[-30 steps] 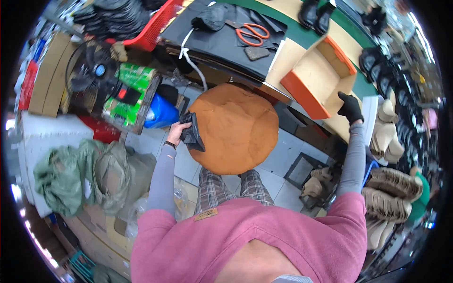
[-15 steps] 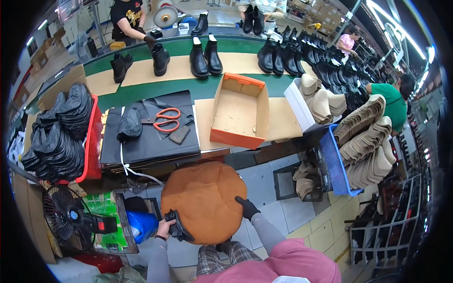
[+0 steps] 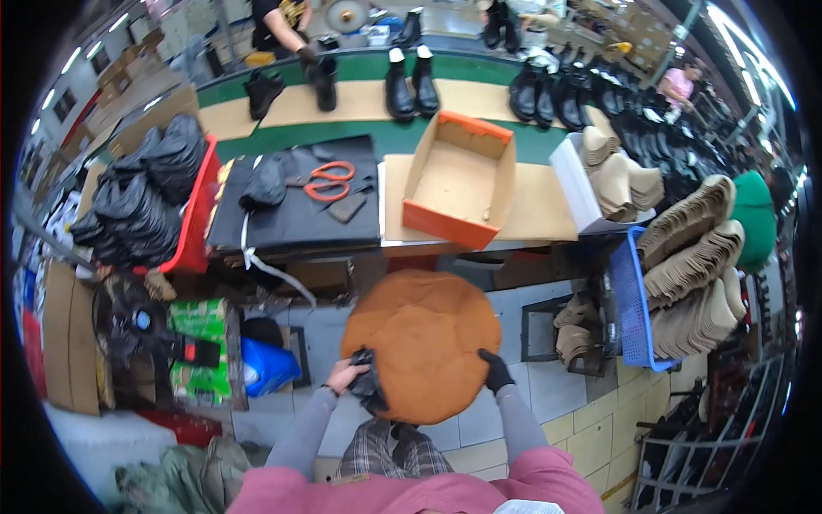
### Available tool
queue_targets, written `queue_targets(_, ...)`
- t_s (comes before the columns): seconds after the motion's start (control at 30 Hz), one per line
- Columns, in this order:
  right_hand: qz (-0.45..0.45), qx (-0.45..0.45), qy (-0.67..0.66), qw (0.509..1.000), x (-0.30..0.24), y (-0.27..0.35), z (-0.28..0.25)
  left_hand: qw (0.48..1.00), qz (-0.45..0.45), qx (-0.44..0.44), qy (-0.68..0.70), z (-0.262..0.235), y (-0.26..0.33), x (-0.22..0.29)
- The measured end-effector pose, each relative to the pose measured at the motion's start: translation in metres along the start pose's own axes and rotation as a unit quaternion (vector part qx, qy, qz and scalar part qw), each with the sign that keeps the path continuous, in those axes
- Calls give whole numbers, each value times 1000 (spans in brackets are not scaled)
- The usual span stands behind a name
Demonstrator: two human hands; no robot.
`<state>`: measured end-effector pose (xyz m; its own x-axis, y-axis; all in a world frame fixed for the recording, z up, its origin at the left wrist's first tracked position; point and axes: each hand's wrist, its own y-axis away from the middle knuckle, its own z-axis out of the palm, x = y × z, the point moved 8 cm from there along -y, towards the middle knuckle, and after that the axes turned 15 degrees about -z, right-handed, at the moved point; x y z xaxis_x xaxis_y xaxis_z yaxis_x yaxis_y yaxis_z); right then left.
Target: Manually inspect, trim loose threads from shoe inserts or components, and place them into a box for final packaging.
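Observation:
A round orange-brown cushion [image 3: 421,343] is before me, above the floor and close to my legs. My left hand [image 3: 344,375], bare, grips a crumpled black piece [image 3: 368,385] that looks thin and glossy, like plastic, against the cushion's left edge. Whether it is a bag or a glove I cannot make out. My right hand [image 3: 497,370], in a black glove, is closed on the cushion's right edge. Whatever supports the cushion underneath is hidden.
On the bench ahead are an open orange shoebox [image 3: 458,180], red-handled scissors [image 3: 330,182] and black boots [image 3: 399,90]. A red basket [image 3: 195,210] stands left, a blue basket [image 3: 632,308] of beige shoe inserts right. A fan [image 3: 141,321] is low at left. Other people work beyond.
The whole view has shifted, and the cushion sits a little further right against the bench, both hands still at its edges. Across the bench, a co-worker's gloved hand now reaches a boot.

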<state>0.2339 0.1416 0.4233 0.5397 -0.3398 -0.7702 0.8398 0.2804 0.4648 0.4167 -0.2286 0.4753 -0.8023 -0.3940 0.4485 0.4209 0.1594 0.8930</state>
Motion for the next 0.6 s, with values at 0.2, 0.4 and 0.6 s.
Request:
queue_targets(0.2,9,84,-23,996,-53,22,-120,992,-15,-121,-39,125,-14,-19)
queue_targets(0.4,-75,139,63,985,-108,50,-216,960,-3,-163,-229,177,4,22)
queue_targets(0.6,-358,231,570,702,-311,76,-26,965,190,-174,-57,74,128,195)
